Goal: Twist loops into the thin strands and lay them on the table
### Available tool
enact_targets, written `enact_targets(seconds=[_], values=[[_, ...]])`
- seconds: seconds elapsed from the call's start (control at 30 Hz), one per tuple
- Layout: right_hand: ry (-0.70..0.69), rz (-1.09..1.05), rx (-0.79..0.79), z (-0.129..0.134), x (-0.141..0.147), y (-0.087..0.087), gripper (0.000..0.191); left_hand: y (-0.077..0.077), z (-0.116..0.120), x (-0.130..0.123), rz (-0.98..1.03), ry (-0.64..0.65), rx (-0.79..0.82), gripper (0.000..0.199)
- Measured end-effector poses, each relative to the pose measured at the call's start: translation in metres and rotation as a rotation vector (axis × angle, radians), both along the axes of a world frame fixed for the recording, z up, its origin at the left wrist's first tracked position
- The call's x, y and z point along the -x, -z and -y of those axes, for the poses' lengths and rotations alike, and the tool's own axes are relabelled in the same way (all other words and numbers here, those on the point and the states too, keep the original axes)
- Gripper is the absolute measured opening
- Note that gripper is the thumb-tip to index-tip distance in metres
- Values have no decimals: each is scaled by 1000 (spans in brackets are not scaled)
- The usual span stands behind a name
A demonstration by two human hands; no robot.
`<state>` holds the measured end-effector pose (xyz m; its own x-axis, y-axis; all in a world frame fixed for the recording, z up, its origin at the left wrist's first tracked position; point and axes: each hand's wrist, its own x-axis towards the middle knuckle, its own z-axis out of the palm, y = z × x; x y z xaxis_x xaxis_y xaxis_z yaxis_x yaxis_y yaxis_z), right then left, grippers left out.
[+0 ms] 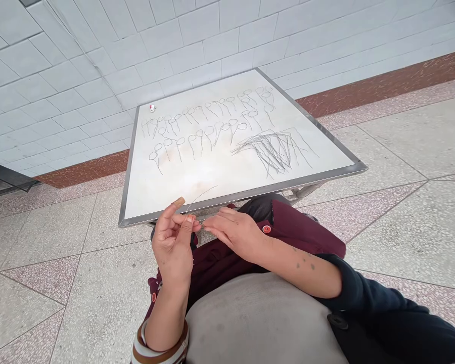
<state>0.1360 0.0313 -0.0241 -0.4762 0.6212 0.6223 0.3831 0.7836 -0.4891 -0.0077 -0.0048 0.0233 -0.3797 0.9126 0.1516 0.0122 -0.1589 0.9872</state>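
Over the near edge of a white table [220, 177], my left hand [174, 235] pinches a thin dark wire [200, 194] between thumb and fingers. The wire's free end curves up and to the right above the tabletop. My right hand [237, 230] meets the left at the fingertips, its fingers closed on the same wire near the pinch; the exact contact is small. Several wires with looped ends [200, 141] lie in rows across the table. A loose pile of unlooped wires [276, 151] lies on the table's right side.
A small white and red object [152, 108] sits at the table's far left corner. The table has a grey metal rim and stands by a tiled wall [197, 45]. My lap, with dark red cloth [307, 230], is just below the near edge.
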Motion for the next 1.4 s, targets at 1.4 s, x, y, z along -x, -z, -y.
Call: enact_targets(seconds=[1.4], values=[[4,-38,26,-7,-3,1,23,8,-4,-7,367,31,-71,44]])
